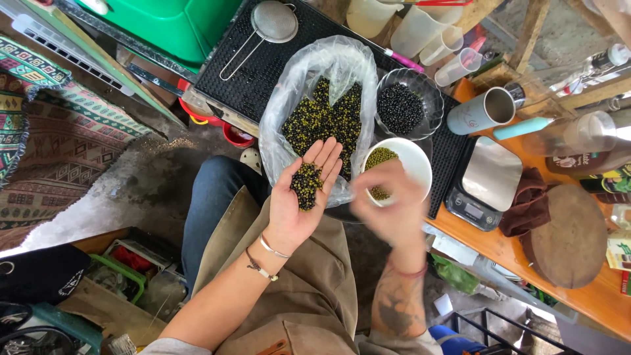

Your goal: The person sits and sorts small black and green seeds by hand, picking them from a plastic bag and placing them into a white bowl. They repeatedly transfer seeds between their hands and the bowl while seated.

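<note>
The left hand [303,190] lies palm up, fingers flat and spread, cradling a small heap of green and dark beans [305,186] just in front of the clear plastic bag [315,85] (itself full of beans). Right of it, the right hand [391,204] hovers blurred over the white bowl [414,161]; I cannot tell its grip.

Clear plastic bag [299,98]: open, holding dark and green beans, directly beyond the left hand [303,197]. Scale display [472,212]: small dark rectangular screen, right of the right hand [388,204]. Brown bottle label [578,161] and yellow-green package [619,250]: far right edge.
</note>
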